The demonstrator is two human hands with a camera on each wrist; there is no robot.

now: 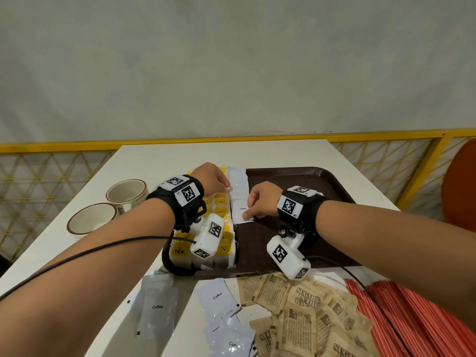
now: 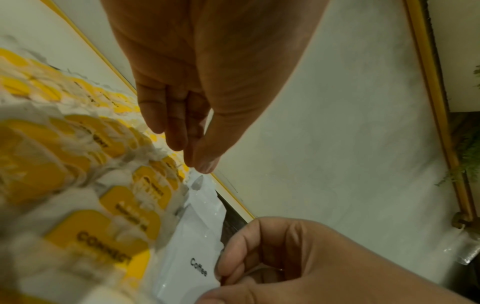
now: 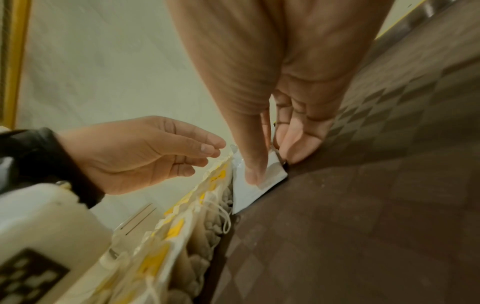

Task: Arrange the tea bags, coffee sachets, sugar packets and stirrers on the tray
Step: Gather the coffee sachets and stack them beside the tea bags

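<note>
A dark brown tray (image 1: 296, 228) lies in the middle of the white table. Rows of tea bags (image 1: 221, 210) with yellow tags fill its left side. Beside them runs a column of white coffee sachets (image 1: 238, 180). My right hand (image 1: 247, 215) pinches the nearest coffee sachet (image 1: 240, 203) of that column, thumb on top (image 3: 253, 174), fingers at its right edge. My left hand (image 1: 227, 185) hovers over the tea bags by the column's middle, fingers relaxed and holding nothing. The left wrist view shows the sachet (image 2: 192, 257) and the tea bags (image 2: 103, 205).
Two empty cups (image 1: 126, 193) (image 1: 91, 219) stand left of the tray. Near me on the table lie loose coffee sachets (image 1: 219, 300), brown sugar packets (image 1: 304, 318) and red stirrers (image 1: 412, 318). The tray's right half is bare. An orange chair (image 1: 461, 186) is at the far right.
</note>
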